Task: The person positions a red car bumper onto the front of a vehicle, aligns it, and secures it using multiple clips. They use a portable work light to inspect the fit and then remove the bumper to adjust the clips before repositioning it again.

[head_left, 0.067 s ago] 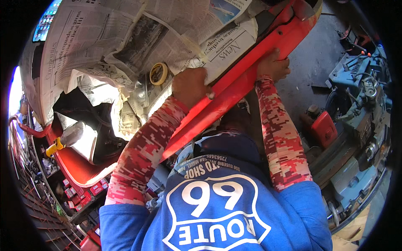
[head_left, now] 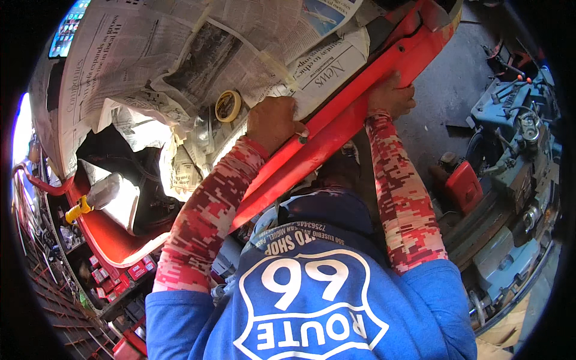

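Note:
My left hand (head_left: 271,123), fingers bent, grips the upper edge of a long red panel (head_left: 335,138) that runs diagonally to the top right. A small dark piece (head_left: 303,138) shows by my fingertips, too small to name. My right hand (head_left: 390,96) is farther up, curled round the panel's lower edge. Newspaper sheets (head_left: 120,54) and translucent tape cover the surface above the panel, and a tape roll (head_left: 228,106) rests on them, left of my left hand.
A yellow-handled tool (head_left: 82,210) lies by a red, open-edged body section (head_left: 120,252) at left. Shelves with red boxes (head_left: 108,279) are below it. A phone (head_left: 66,33) sits at top left. Grey machinery (head_left: 498,108) and a red container (head_left: 464,186) line the right.

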`<state>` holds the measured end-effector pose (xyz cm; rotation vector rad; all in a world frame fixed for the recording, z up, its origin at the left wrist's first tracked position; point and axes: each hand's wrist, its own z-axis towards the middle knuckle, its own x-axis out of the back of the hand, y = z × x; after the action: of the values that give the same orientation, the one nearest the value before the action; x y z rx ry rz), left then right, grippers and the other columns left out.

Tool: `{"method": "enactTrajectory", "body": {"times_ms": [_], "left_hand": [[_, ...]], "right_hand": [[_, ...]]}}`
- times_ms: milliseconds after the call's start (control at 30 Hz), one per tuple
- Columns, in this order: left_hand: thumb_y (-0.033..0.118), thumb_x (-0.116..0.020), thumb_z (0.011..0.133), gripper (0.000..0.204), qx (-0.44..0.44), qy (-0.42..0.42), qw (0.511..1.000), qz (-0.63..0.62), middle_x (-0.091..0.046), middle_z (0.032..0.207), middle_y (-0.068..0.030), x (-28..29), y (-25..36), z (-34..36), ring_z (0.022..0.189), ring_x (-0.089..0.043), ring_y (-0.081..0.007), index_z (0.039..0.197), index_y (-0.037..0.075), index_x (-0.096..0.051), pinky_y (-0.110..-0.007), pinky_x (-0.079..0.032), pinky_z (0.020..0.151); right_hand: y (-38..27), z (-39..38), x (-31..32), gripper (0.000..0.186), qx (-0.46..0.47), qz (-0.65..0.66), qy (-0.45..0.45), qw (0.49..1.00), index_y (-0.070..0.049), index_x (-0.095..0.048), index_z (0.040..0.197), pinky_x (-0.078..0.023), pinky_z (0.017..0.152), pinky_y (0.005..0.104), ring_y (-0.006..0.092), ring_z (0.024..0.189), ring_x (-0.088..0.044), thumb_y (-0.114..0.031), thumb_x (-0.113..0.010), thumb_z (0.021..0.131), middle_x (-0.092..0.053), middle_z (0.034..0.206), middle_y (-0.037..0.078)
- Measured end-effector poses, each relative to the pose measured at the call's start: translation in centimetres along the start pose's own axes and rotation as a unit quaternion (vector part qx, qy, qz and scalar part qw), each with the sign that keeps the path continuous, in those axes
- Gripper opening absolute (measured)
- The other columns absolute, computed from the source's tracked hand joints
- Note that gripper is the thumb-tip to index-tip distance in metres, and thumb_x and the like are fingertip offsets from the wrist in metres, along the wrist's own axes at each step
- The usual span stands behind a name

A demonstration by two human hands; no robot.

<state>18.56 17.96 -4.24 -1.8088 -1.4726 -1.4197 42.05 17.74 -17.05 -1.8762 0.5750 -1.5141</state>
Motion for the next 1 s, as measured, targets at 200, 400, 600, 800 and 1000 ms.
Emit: {"method": "enactTrajectory", "body": {"times_ms": [200, 400, 600, 800, 1000], "left_hand": [[0.038, -0.084, 0.077, 0.038, 0.067, 0.049, 0.988, -0.130, -0.070, 0.083, -0.0198, 0.1, -2.0, -1.4, 0.085, -0.070, -0.0392, 0.085, 0.004, -0.069, -0.049, -0.054, 0.072], [0.048, -0.082, 0.078, 0.045, 0.191, 0.072, 0.976, -0.075, -0.069, 0.075, -0.0188, -2.9, 0.8, -5.1, 0.073, -0.070, -0.0403, 0.080, 0.005, -0.071, -0.050, -0.053, 0.067], [0.055, -0.080, 0.077, 0.050, 0.291, 0.044, 0.951, -0.094, -0.070, 0.076, -0.0194, -6.3, 1.3, -3.9, 0.077, -0.071, -0.0401, 0.077, 0.005, -0.075, -0.050, -0.056, 0.067], [0.047, -0.082, 0.082, 0.053, 0.358, -0.038, 0.908, -0.213, -0.069, 0.059, -0.0103, -5.6, 1.7, -3.7, 0.048, -0.065, -0.0212, 0.061, 0.000, -0.071, -0.036, -0.055, 0.054], [0.040, -0.080, 0.091, 0.041, 0.484, -0.029, 0.686, -0.542, -0.070, 0.066, -0.0129, -3.7, 2.9, -4.4, 0.053, -0.070, -0.0223, 0.080, 0.001, -0.070, -0.030, -0.049, 0.044]], "right_hand": [[-0.3, 0.2, -0.7, 0.068, 0.004, 0.023, -0.004, 1.000, 0.005, -0.051, 0.136, -0.049, 0.094, 0.0585, 0.0494, 0.114, -0.054, -0.052, -0.059, 0.099, -0.051, 0.126, 0.031], [0.3, 0.7, -1.2, 0.067, 0.035, 0.054, 0.018, 0.998, 0.007, -0.058, 0.128, -0.051, 0.093, 0.0563, 0.0477, 0.111, -0.061, -0.053, -0.057, 0.099, -0.061, 0.122, 0.031], [-0.1, 1.8, -0.7, 0.067, -0.123, 0.051, -0.060, 0.989, 0.010, -0.063, 0.121, -0.052, 0.091, 0.0532, 0.0458, 0.106, -0.065, -0.053, -0.053, 0.102, -0.067, 0.109, 0.029], [-1.3, 4.5, -1.0, 0.076, -0.157, -0.005, -0.042, 0.987, 0.009, -0.067, 0.112, -0.053, 0.088, 0.0577, 0.0470, 0.104, -0.067, -0.063, -0.047, 0.101, -0.070, 0.101, 0.030], [-1.8, 9.7, -1.6, 0.072, -0.021, -0.019, -0.040, 0.999, 0.012, -0.064, 0.115, -0.054, 0.083, 0.0570, 0.0503, 0.101, -0.066, -0.057, -0.048, 0.103, -0.067, 0.107, 0.033]]}}
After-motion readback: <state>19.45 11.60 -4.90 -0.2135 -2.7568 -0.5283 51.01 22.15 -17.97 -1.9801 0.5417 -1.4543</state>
